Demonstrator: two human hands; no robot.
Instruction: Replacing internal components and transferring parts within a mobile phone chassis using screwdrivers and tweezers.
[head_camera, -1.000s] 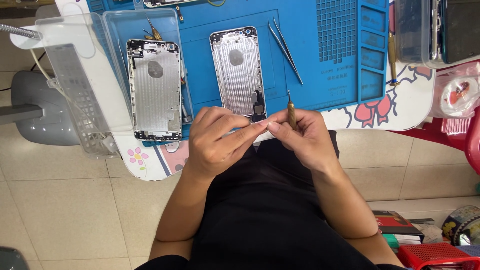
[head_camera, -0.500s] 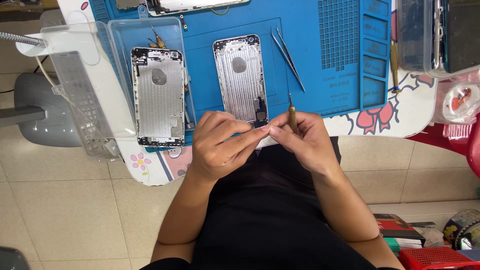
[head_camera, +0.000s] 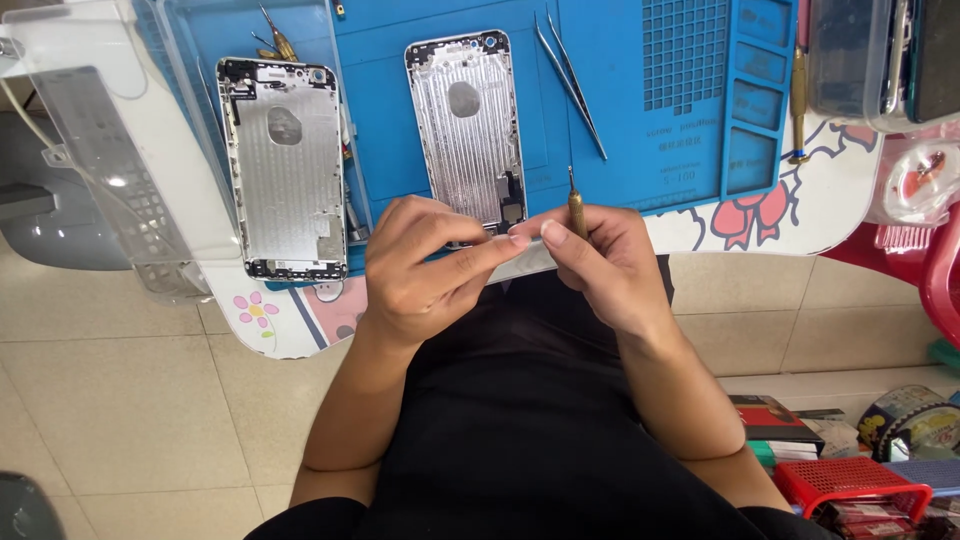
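My left hand (head_camera: 425, 265) and my right hand (head_camera: 600, 260) meet fingertip to fingertip over the near edge of a blue work mat (head_camera: 640, 110). Between the fingertips is something small that I cannot make out. My right hand also grips a small brass-handled screwdriver (head_camera: 575, 205), its tip pointing up. Just beyond my hands lies an empty silver phone housing (head_camera: 465, 120), inner side up. A second silver phone housing (head_camera: 285, 165) lies to the left in a clear plastic tray (head_camera: 200, 120).
Metal tweezers (head_camera: 570, 80) lie on the mat right of the middle housing. Another brass screwdriver (head_camera: 798, 100) rests at the mat's right edge. A clear box (head_camera: 880, 60) stands at the top right. A red basket (head_camera: 850, 485) and boxes sit on the tiled floor.
The view has shifted a little, so the mat and housings sit slightly lower and to the right. My hands stay pinched together in the same pose.
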